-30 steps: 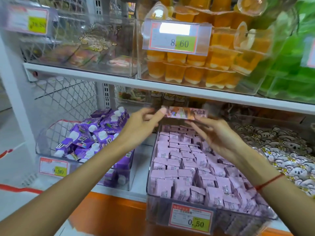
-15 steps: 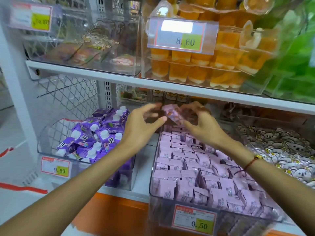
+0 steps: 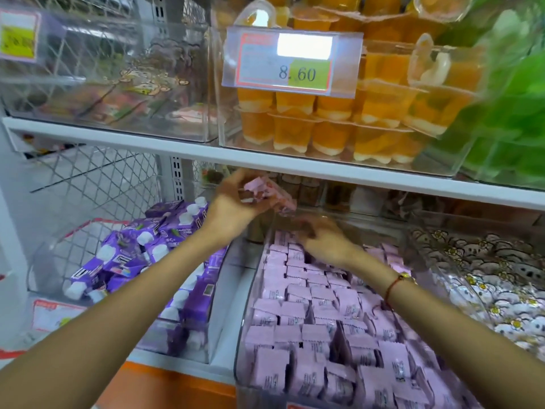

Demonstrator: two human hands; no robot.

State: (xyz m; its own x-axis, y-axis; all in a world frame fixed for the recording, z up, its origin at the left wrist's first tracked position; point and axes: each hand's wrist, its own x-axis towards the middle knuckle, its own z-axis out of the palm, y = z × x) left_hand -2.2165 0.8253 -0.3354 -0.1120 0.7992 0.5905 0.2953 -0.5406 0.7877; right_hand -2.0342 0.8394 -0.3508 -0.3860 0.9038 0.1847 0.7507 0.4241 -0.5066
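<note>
A pink packet (image 3: 267,191) is pinched betw. thumb & curled fingers of the left hand (image 3: 233,206), held just under the upper shelf (image 3: 324,169) and above the back-left corner of the clear bin (image 3: 244,335). The right hand (image 3: 323,242) is seen low over the rear rows of stocked packets (image 3: 309,320) in that bin, motion-blurred; whether its fingers grip anything can't be told.
</note>
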